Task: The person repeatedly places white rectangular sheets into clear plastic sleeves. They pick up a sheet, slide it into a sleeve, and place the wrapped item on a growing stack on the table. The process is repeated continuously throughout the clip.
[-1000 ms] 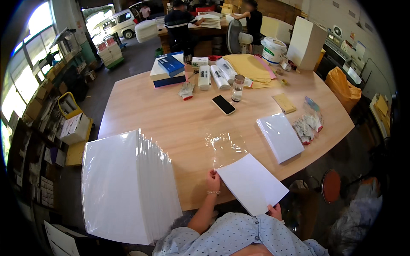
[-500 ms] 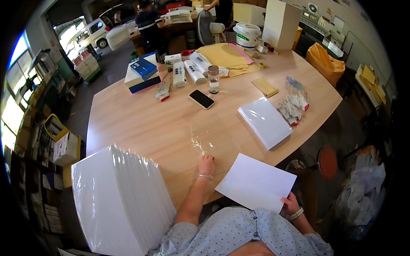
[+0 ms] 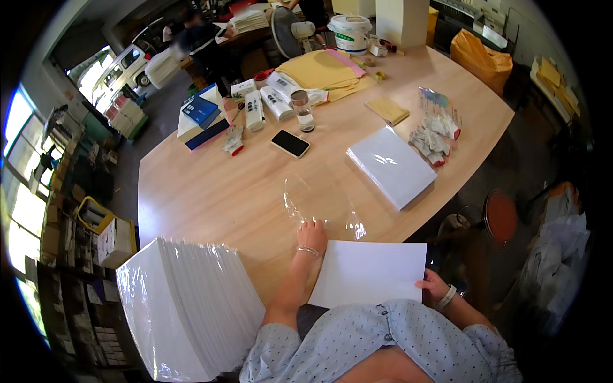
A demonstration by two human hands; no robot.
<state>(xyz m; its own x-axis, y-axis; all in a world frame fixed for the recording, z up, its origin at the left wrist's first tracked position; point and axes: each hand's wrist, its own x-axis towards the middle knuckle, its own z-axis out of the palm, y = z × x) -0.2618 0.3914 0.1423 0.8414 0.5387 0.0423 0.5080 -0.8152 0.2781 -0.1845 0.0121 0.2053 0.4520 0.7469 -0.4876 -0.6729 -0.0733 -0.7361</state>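
A clear plastic sleeve lies on the table in front of me, its glinting edges spread apart. My left hand is closed on its near edge, fingers pointing away from me; the fingertips' exact grip is hard to see. My right hand pinches the right edge of a white paper sheet, perhaps several sheets together. This paper is held almost level between my body and the sleeve. Its far edge is close to the sleeve's near side, and its left edge comes up beside my left wrist.
At the near left stands a tall stack of plastic-wrapped white paper. Another wrapped pile lies to the right, beside grey gloves. Farther off are a phone, a glass cup, yellow envelopes and a white bucket.
The paper has turned so that its far edge is nearly level, closer to my left hand. The sleeve looks more spread out. The whole view has tilted a little.
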